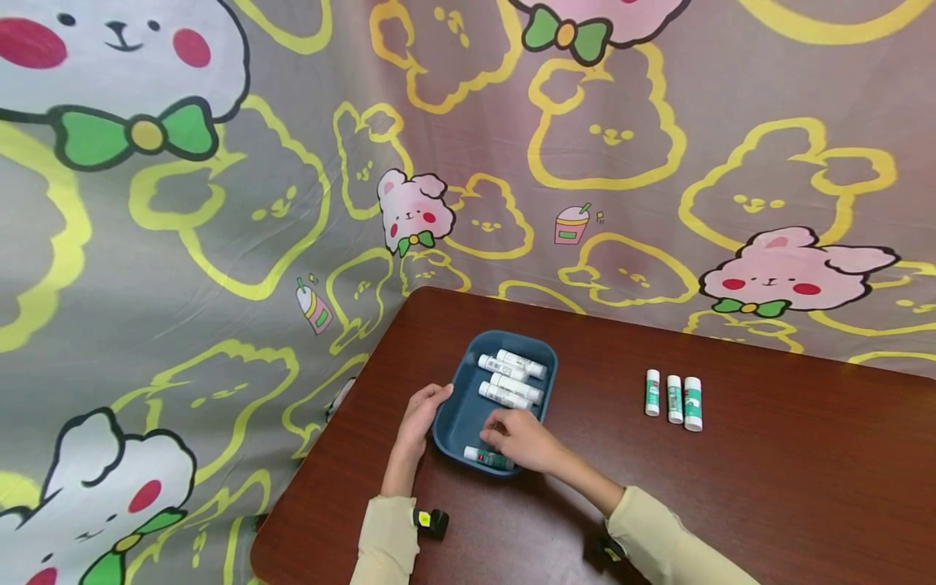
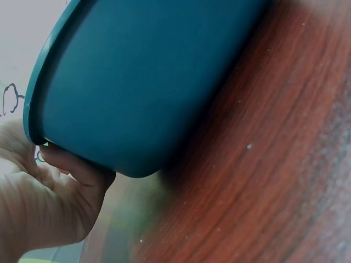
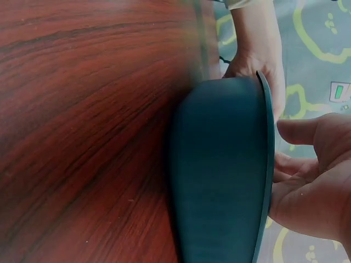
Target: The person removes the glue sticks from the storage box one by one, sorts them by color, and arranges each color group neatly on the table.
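tabletop arrangement, clock positions read with 12 at the far edge. a blue tray (image 1: pixel 459 418) stands upright on the brown table (image 1: pixel 600 504). at its 9 o'clock side, the left hand (image 1: pixel 418 418) grips the tray, its thumb against the outer wall below the rim. the right hand (image 1: pixel 522 439) reaches in over the rim from 4 o'clock, its grip released: the fingers are loosely bent, and the thumb stands apart from them. the nearest item, a green-labelled glue stick (image 1: pixel 488 458), lies on its side at the tray's 6 o'clock end, just below the right fingertips and at 6 o'clock from them; since the rim conceals the fingertips in the right wrist view, contact cannot be judged. four white sticks (image 1: pixel 504 396) lie between 12 and 2 o'clock in the tray. three loose glue sticks (image 1: pixel 692 404) lie well apart, at 3 o'clock from the tray.
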A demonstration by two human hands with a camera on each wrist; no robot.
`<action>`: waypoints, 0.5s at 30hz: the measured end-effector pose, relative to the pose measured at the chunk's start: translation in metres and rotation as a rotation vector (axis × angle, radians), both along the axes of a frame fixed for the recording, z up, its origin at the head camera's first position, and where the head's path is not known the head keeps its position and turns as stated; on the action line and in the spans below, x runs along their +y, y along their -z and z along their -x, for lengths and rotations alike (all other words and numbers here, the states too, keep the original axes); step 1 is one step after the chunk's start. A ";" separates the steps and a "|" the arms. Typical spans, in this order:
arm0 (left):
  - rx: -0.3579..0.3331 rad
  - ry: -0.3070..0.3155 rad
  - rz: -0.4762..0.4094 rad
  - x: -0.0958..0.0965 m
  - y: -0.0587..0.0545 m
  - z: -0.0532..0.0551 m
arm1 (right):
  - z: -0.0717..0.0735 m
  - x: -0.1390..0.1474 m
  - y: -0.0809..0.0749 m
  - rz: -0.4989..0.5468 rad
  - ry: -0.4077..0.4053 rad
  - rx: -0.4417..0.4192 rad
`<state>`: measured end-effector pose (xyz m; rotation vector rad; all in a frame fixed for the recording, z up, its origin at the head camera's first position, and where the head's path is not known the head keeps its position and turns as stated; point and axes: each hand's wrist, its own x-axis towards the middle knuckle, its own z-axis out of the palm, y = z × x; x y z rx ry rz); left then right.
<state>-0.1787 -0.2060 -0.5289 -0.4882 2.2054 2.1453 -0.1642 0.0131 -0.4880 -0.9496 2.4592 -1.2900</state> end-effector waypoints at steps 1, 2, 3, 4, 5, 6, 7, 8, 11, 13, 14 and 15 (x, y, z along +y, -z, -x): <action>-0.001 0.000 -0.002 0.000 0.000 0.000 | 0.000 -0.001 0.001 -0.009 -0.004 0.007; -0.002 -0.002 -0.005 0.000 0.000 0.000 | 0.000 -0.001 0.001 -0.017 -0.007 0.008; -0.002 -0.003 -0.007 0.000 0.000 0.000 | 0.000 -0.002 0.002 -0.028 -0.010 0.013; -0.003 -0.003 -0.010 0.000 -0.001 0.000 | 0.000 -0.003 0.002 -0.039 -0.015 0.015; -0.003 -0.005 -0.014 0.000 -0.001 0.000 | 0.000 -0.004 0.002 -0.049 -0.020 0.017; -0.003 -0.005 -0.017 0.000 -0.001 0.000 | 0.000 -0.005 0.003 -0.060 -0.027 0.020; -0.005 -0.007 -0.020 0.000 -0.001 0.000 | 0.000 -0.006 0.003 -0.069 -0.033 0.021; -0.004 -0.007 -0.022 0.001 -0.001 0.000 | 0.000 -0.006 0.003 -0.079 -0.037 0.026; 0.002 -0.004 -0.026 0.001 -0.002 -0.001 | 0.001 -0.009 0.004 -0.100 -0.049 0.035; 0.004 -0.003 -0.027 0.000 -0.001 -0.001 | 0.002 -0.011 0.005 -0.110 -0.064 0.023; 0.005 -0.003 -0.025 0.000 -0.001 -0.001 | 0.002 -0.012 0.005 -0.113 -0.073 0.015; 0.004 0.004 -0.026 0.000 -0.004 -0.001 | 0.003 -0.013 0.006 -0.115 -0.085 0.012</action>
